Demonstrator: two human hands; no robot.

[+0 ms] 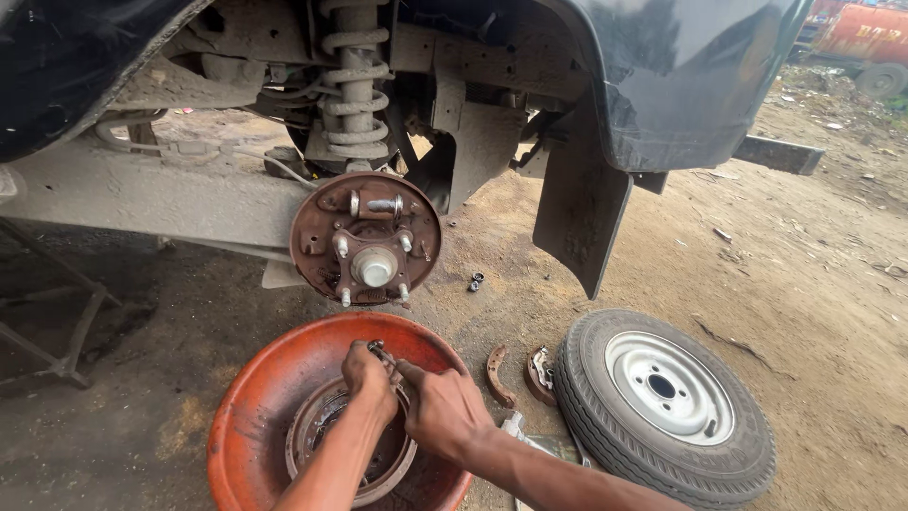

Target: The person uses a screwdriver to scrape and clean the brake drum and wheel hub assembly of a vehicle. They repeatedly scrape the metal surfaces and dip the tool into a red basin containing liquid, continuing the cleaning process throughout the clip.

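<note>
Hands [416, 393] grip small metal tool [380, 352] angled up-left

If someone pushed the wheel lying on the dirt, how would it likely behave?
The wheel lies flat on its side on the ground, so it probably won't roll or tip. With a steel rim inside a thick tyre, it is likely heavy and stiff. A push would probably drag it against the loose dirt rather than slide it easily.

Bare dirt ground [804, 284] carries an orange basin [255, 407] at 6 o'clock, a wheel [667, 407] at 4, brake shoes [515, 374] between.
</note>
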